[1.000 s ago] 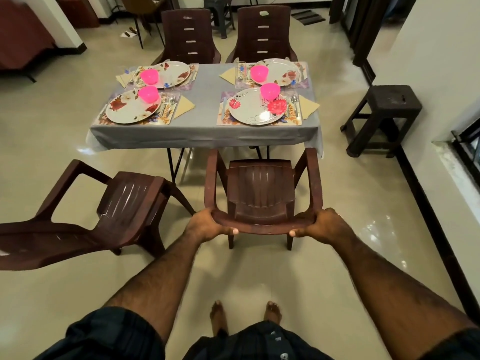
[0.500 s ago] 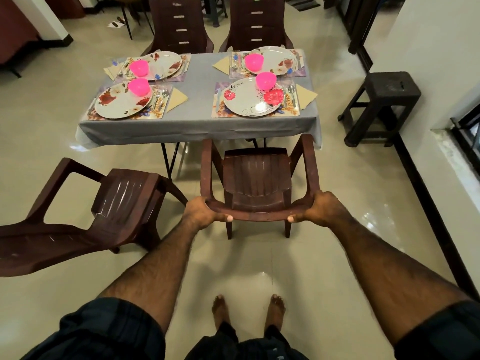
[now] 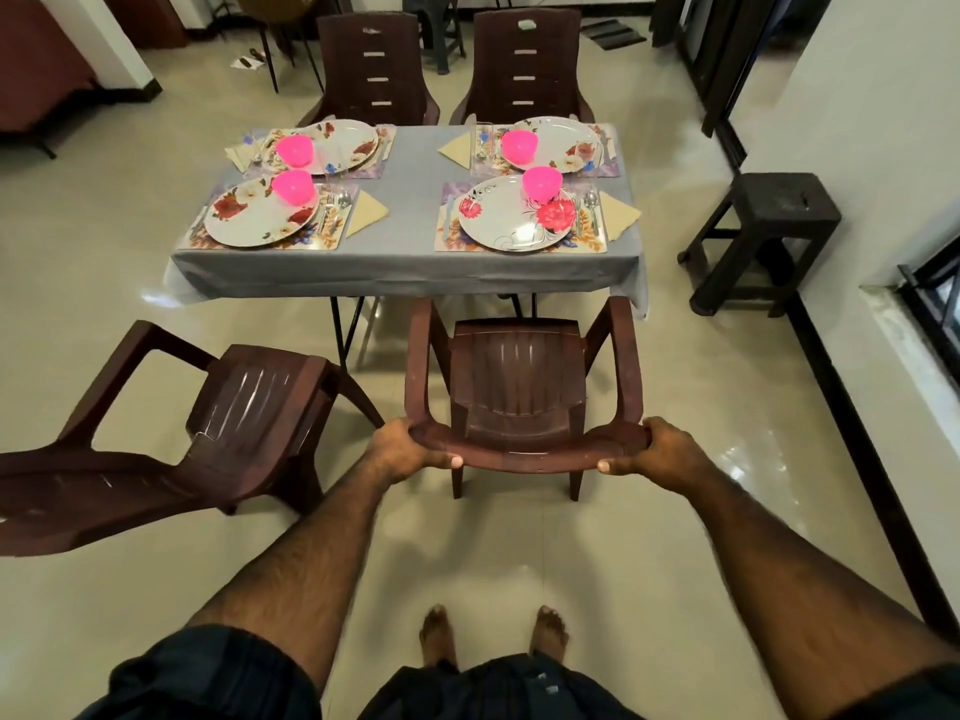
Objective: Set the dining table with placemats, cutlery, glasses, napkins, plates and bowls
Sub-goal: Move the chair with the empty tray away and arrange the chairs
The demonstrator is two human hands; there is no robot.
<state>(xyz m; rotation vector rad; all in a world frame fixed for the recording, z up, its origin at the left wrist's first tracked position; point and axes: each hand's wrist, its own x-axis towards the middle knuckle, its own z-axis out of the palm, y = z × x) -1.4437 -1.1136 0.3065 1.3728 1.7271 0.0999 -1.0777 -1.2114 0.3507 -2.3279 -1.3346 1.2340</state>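
A brown plastic armchair [image 3: 519, 376] faces the grey-clothed table [image 3: 405, 267], its front just under the table's near edge. My left hand [image 3: 400, 449] grips the left end of the chair's top rail and my right hand [image 3: 660, 449] grips the right end. On the table lie several floral placemats, each with a flowered plate, such as the near right plate [image 3: 514, 220], a pink bowl [image 3: 542, 183], cutlery and a yellow napkin [image 3: 618, 213]. Clear glasses stand by the far settings.
A second brown chair [image 3: 218, 423] stands tilted away at the near left. Two more chairs [image 3: 374, 70] sit at the table's far side. A dark stool [image 3: 769, 236] stands by the right wall. My bare feet [image 3: 493, 631] are on the shiny tiled floor.
Both hands have kept their grip on the chair's rail while the chair slid forward, its front now under the table's edge. The view has drawn closer to the table.
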